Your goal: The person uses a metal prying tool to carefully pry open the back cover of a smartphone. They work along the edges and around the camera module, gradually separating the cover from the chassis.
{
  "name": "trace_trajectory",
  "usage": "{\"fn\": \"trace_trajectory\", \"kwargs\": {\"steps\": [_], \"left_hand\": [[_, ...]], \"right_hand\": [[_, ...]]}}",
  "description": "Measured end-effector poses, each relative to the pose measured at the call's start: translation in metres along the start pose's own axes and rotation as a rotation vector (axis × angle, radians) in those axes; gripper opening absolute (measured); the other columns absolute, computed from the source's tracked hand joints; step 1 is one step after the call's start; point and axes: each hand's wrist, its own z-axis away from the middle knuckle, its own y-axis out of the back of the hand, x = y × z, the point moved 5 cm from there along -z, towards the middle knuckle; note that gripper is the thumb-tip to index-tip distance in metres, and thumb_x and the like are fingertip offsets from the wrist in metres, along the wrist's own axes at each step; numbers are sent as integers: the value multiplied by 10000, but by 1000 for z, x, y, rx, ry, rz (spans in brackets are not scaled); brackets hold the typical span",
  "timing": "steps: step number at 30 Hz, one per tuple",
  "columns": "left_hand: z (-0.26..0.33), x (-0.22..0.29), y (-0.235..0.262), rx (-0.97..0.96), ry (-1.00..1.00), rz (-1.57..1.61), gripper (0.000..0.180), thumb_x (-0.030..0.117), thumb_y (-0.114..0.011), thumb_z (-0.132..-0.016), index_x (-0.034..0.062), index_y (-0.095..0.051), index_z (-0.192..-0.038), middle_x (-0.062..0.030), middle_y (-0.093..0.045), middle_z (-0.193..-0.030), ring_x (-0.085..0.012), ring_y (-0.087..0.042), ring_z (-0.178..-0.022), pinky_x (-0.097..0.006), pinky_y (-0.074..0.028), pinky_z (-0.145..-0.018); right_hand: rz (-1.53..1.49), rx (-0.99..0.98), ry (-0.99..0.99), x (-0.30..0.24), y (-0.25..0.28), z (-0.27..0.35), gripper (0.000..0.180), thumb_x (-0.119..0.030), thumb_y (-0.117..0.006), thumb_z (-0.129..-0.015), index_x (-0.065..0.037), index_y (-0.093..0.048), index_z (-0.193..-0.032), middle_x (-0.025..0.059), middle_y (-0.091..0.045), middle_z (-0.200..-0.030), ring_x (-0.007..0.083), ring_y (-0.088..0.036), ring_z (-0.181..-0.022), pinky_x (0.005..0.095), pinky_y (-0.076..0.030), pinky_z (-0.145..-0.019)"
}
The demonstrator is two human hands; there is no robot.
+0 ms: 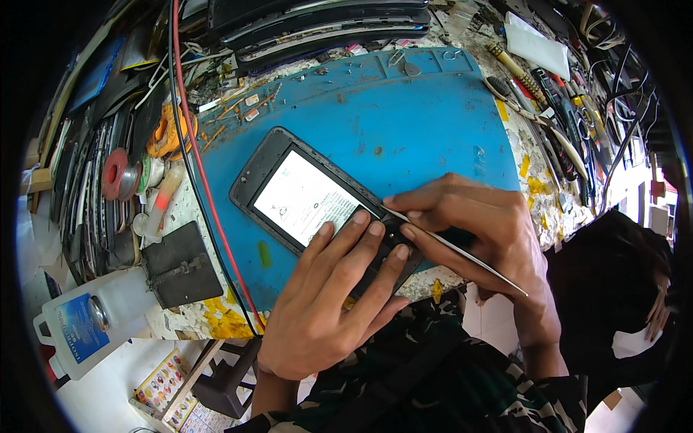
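A black handheld device (254,172) with a lit white screen (303,195) lies at a slant on a blue work mat (433,123). My left hand (325,303) rests on its near part with the fingers stretched and spread, covering the screen's lower edge and some of the body below. My right hand (494,227) pinches a slim silver metal tool (476,261). The tool's front end meets the device's right edge, beside the screen's lower right corner. Its pointed back end sticks out below my right hand.
A red cable (198,166) and a black one cross the mat's left side. Beyond stand solder spools (119,175), an orange tape dispenser (170,133) and a white plastic bottle (79,325). Stacked devices (325,32) line the back. Hand tools (556,123) crowd the right. Another person (606,281) is at the right.
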Motion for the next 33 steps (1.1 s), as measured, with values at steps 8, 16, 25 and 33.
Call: {"fn": "trace_trajectory", "kwargs": {"steps": [8,16,25,33], "left_hand": [[0,0,-1,-2,2,-8,560,324,-865,-817,113,-722,-1316,-163,-617,-1326,-394,-597,-1313,-601,-481,-1084],[2,-2,-2,10,-28,-8,546,330,-802,-904,118,-656,-1386,-143,-568,-1417,-335,-541,-1382,-539,-470,-1122],[2,-2,-3,17,-31,-9,539,308,-808,-896,114,-660,-1376,-159,-567,-1405,-361,-544,-1374,-561,-470,-1106],[2,-2,-1,13,-42,-2,543,298,-813,-892,112,-659,-1378,-160,-564,-1409,-359,-541,-1375,-565,-465,-1110]], "right_hand": [[-9,16,33,-4,0,-2,157,30,-783,-845,26,-648,-764,186,-772,-1043,276,-757,-916,359,-625,-765],[14,41,71,-2,0,-2,93,38,-784,-843,25,-694,-824,170,-773,-1068,281,-749,-951,360,-634,-783],[72,72,155,-7,0,0,70,38,-781,-830,30,-714,-845,148,-778,-1067,264,-720,-960,352,-623,-767],[23,93,125,-4,-2,-4,49,21,-770,-845,27,-741,-884,130,-780,-1051,234,-727,-950,340,-613,-744]]}}
